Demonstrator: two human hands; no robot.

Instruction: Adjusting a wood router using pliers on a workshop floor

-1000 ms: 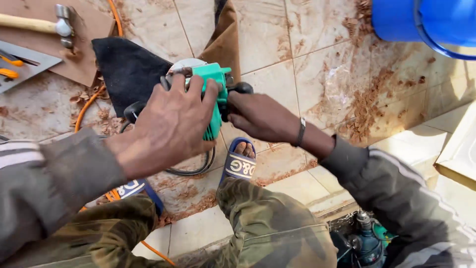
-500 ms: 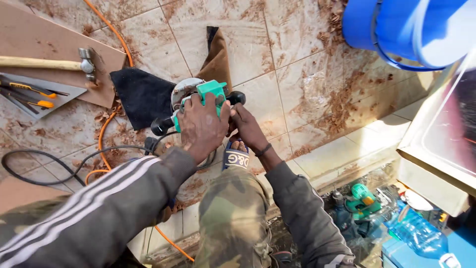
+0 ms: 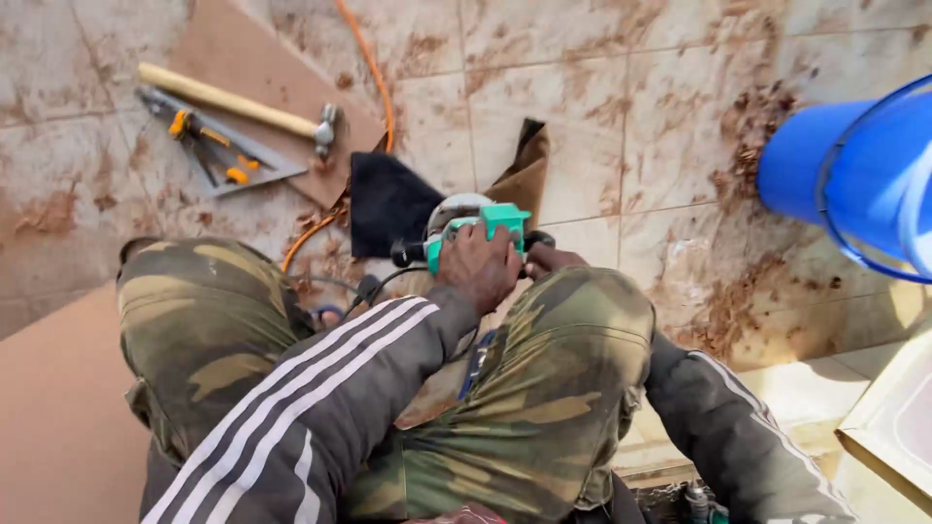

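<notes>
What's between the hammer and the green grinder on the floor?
In the head view, an orange cable and a black cloth lie between the hammer and the green angle grinder, which the left hand grips.

Teal-green casing with black side handle on the angle grinder [image 3: 476, 228], against a black cloth [image 3: 388, 202] and a brown one [image 3: 524, 175]. Camouflage of olive, tan and dark green on the trousers [image 3: 544, 388], dark grey with white stripes on the jacket sleeve [image 3: 320, 398], bright blue on the bucket [image 3: 854, 175], orange on the cable [image 3: 374, 78]. Pale wood and grey steel on the hammer [image 3: 243, 102], orange and black on the pliers [image 3: 204, 136], beige tiles [image 3: 602, 97] streaked with rusty brown stains.
</notes>
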